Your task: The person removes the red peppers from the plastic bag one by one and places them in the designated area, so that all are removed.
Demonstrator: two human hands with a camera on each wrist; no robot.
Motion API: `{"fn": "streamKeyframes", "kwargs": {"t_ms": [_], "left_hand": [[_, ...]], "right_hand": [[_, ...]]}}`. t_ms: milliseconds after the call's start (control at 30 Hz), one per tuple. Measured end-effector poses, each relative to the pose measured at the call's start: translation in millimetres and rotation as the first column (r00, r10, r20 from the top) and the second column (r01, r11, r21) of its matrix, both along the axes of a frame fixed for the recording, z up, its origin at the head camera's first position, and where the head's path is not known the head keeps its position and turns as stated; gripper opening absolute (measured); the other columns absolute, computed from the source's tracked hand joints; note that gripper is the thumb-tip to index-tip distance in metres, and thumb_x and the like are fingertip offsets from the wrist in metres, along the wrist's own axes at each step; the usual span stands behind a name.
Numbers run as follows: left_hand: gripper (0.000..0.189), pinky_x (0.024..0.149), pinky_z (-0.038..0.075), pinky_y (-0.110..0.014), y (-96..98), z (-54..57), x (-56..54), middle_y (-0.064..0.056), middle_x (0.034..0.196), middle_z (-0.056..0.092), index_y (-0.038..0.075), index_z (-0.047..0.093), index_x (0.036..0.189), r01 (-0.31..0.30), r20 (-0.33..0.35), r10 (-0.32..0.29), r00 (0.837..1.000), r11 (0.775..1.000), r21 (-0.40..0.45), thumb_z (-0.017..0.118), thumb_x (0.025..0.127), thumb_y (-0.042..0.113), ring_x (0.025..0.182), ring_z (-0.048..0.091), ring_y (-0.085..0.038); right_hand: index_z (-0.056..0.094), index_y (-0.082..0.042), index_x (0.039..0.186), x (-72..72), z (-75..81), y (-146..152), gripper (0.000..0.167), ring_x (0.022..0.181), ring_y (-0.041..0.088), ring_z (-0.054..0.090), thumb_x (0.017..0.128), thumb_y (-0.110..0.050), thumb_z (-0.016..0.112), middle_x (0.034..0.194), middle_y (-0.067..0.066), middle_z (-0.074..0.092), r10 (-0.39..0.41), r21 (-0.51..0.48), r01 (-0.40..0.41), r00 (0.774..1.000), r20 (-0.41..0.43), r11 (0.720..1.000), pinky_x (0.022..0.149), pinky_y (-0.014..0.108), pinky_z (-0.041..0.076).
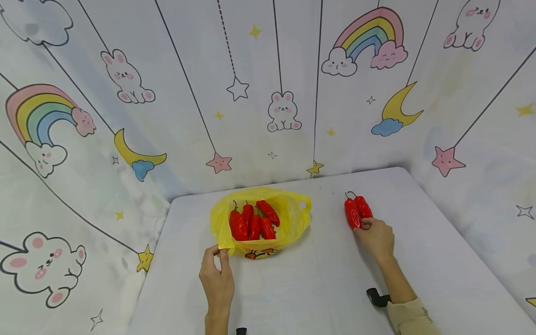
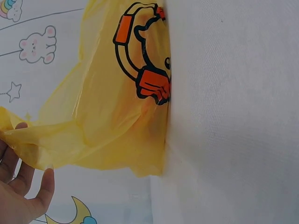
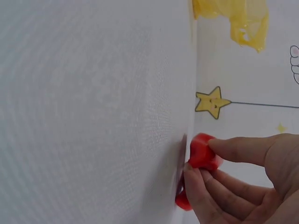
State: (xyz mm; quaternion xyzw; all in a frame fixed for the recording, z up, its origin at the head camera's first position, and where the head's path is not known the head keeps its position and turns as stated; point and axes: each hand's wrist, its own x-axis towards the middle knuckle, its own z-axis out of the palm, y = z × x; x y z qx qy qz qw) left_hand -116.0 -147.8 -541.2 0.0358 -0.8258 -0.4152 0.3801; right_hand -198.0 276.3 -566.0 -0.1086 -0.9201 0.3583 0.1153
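Observation:
A yellow plastic bag [image 1: 295, 225] lies on the table with its mouth wide, and several red chili peppers [image 1: 238, 227] show inside it. At the bag's near left edge, my left hand [image 1: 217, 279] pinches the plastic between thumb and fingers. The left wrist view shows the bag's side [image 2: 103, 116] with a printed cartoon, and the left hand [image 2: 21, 191] at its rim. To the right, my right hand [image 1: 377, 237] pinches the lower end of a red chili pepper [image 1: 352, 211]. A second red chili pepper [image 1: 363, 207] lies right beside it; the right hand partly hides its lower end.
The white table [image 1: 301, 288] meets a patterned cloth backdrop [image 1: 251, 139] behind it and at both sides. A black object [image 1: 378, 298] sits by the right wrist, and another dark piece [image 1: 241, 331] shows at the bottom edge near the left forearm.

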Motion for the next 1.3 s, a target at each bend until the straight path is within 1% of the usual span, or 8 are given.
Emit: {"fn": "streamKeyframes", "kwargs": {"t_ms": [367, 667, 767, 867, 967, 1033, 1167, 1300], "left_hand": [[0.01, 0.087, 0.044, -0.005, 0.1, -1.5, -0.3, -0.007, 0.104, 0.073, 0.001, 0.066, 0.111, 0.004, 0.013, -0.004, 1.0, 1.0, 0.007, 0.064, 0.103, 0.006, 0.094, 0.068, -0.02], [0.01, 0.087, 0.045, -0.006, 0.0, -2.5, -0.2, -0.006, 0.104, 0.073, 0.001, 0.067, 0.111, 0.0, 0.018, 0.0, 1.0, 1.0, 0.007, 0.064, 0.104, 0.008, 0.095, 0.067, -0.017], [0.011, 0.087, 0.044, -0.006, 0.1, -2.1, 0.0, -0.007, 0.105, 0.073, 0.001, 0.067, 0.111, 0.002, 0.019, -0.002, 1.0, 1.0, 0.006, 0.064, 0.104, 0.009, 0.095, 0.067, -0.018], [0.011, 0.087, 0.043, -0.005, -0.1, -1.6, 0.7, -0.007, 0.105, 0.073, 0.001, 0.067, 0.111, 0.001, 0.023, -0.001, 1.0, 1.0, 0.008, 0.064, 0.104, 0.009, 0.095, 0.067, -0.018], [0.011, 0.087, 0.043, -0.006, -0.5, -1.5, 1.7, -0.007, 0.105, 0.073, 0.001, 0.067, 0.111, -0.002, 0.024, 0.002, 1.0, 1.0, 0.01, 0.064, 0.104, 0.009, 0.095, 0.067, -0.018], [0.01, 0.086, 0.044, -0.008, -0.6, -1.2, 2.3, -0.007, 0.104, 0.073, 0.001, 0.067, 0.111, -0.004, 0.023, 0.004, 1.0, 1.0, 0.009, 0.064, 0.104, 0.008, 0.094, 0.066, -0.017], [0.01, 0.084, 0.049, -0.015, -0.7, -0.2, 3.1, -0.007, 0.104, 0.073, 0.001, 0.067, 0.11, 0.001, 0.016, -0.001, 1.0, 1.0, 0.007, 0.064, 0.104, 0.008, 0.094, 0.066, -0.016], [0.01, 0.083, 0.049, -0.016, -1.0, 1.2, 3.4, -0.006, 0.103, 0.072, 0.0, 0.067, 0.11, 0.013, -0.003, -0.013, 1.0, 1.0, 0.007, 0.064, 0.104, 0.008, 0.094, 0.065, -0.016]], "right_hand": [[0.071, 0.012, 0.117, -1.1, -5.3, 4.6, 0.036, 0.079, 0.037, 0.074, 0.09, -0.012, 0.075, 0.094, 0.024, 0.076, -0.013, 0.009, 0.013, 1.0, 0.007, 1.0, 0.053, 0.033, 0.05], [0.071, 0.012, 0.115, -0.8, -6.9, 6.3, 0.034, 0.075, 0.037, 0.073, 0.091, -0.013, 0.075, 0.093, 0.025, 0.076, -0.029, 0.021, 0.029, 1.0, -0.011, 0.999, 0.051, 0.036, 0.053], [0.072, 0.012, 0.113, -0.6, -7.7, 6.6, 0.034, 0.078, 0.039, 0.074, 0.09, -0.012, 0.077, 0.093, 0.026, 0.076, -0.036, 0.019, 0.037, 0.999, -0.027, 0.999, 0.054, 0.04, 0.056], [0.071, 0.013, 0.113, -0.1, -8.7, 6.8, 0.035, 0.081, 0.042, 0.074, 0.09, -0.012, 0.078, 0.095, 0.027, 0.075, -0.041, 0.012, 0.041, 0.998, -0.045, 0.999, 0.061, 0.046, 0.061], [0.071, 0.014, 0.113, 0.0, -10.1, 7.1, 0.034, 0.084, 0.044, 0.074, 0.09, -0.01, 0.079, 0.096, 0.028, 0.075, -0.049, 0.001, 0.049, 0.996, -0.069, 0.999, 0.067, 0.051, 0.062], [0.071, 0.014, 0.113, -0.2, -10.7, 7.2, 0.033, 0.084, 0.044, 0.074, 0.09, -0.009, 0.078, 0.097, 0.029, 0.075, -0.053, -0.004, 0.052, 0.995, -0.083, 0.999, 0.068, 0.052, 0.062], [0.071, 0.013, 0.113, -0.8, -11.9, 7.9, 0.032, 0.086, 0.045, 0.074, 0.091, -0.01, 0.076, 0.097, 0.028, 0.075, -0.062, -0.004, 0.062, 0.994, -0.094, 0.998, 0.07, 0.054, 0.062], [0.072, 0.012, 0.112, -0.5, -10.5, 8.4, 0.031, 0.086, 0.044, 0.074, 0.092, -0.012, 0.075, 0.097, 0.027, 0.075, -0.072, 0.017, 0.074, 0.993, -0.098, 0.997, 0.07, 0.054, 0.062]]}}
